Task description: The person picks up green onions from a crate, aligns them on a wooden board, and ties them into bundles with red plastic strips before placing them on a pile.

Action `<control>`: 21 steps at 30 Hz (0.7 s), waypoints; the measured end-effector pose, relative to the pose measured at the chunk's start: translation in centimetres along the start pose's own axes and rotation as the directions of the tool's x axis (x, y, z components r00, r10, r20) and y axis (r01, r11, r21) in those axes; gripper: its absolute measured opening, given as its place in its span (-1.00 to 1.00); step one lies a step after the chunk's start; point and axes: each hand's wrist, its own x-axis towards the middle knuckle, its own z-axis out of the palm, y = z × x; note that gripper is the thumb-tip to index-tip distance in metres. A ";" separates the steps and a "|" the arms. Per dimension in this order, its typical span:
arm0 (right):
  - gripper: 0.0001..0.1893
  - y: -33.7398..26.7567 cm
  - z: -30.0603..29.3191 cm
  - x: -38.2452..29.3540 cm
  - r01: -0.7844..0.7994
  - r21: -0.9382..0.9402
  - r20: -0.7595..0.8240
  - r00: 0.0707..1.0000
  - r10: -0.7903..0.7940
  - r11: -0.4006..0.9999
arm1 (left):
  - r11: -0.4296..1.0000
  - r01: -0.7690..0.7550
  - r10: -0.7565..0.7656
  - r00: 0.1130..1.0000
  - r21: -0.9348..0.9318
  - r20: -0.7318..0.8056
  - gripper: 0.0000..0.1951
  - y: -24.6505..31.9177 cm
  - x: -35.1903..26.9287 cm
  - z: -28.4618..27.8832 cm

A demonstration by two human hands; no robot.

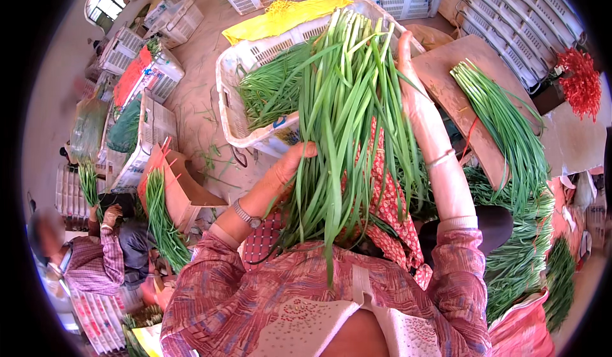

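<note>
A large loose bunch of garlic chives (344,99) spans both of my hands, pale stem ends pointing away from me and green leaves hanging toward my lap. My left hand (294,161) grips its left side low down, with the thumb showing and the fingers hidden behind the leaves. Higher up, my right hand (409,75) supports the right side near the stems, its fingers partly out of sight. Beyond the bunch sits a white plastic crate (227,118) with more chives (272,84) lying in it. A yellow sheet (287,20) drapes over the crate's far rim.
At right, a wooden board (440,75) bears a chive bundle (502,118); a big heap of chives (516,256) lies below. Stacked white crates (521,22) and red ties (578,82) are beyond. A seated co-worker (91,261) at left holds chives beside a cardboard box (181,189).
</note>
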 end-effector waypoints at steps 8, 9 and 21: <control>-0.26 3.3 2.6 -4.4 0.180 -0.074 -0.117 0.975 -0.187 0.981 | 0.964 -0.065 0.120 0.972 0.258 -0.202 -0.07 2.1 0.4 6.4; -0.29 3.6 2.6 -4.1 0.245 -0.047 -0.110 0.962 -0.249 0.968 | 0.963 -0.064 0.119 0.973 0.263 -0.196 -0.07 2.1 0.1 6.9; -0.22 3.7 5.1 -2.8 0.485 -0.110 -0.027 0.871 -0.490 0.868 | 0.926 -0.029 0.157 0.937 0.376 -0.314 -0.30 7.4 -1.6 8.2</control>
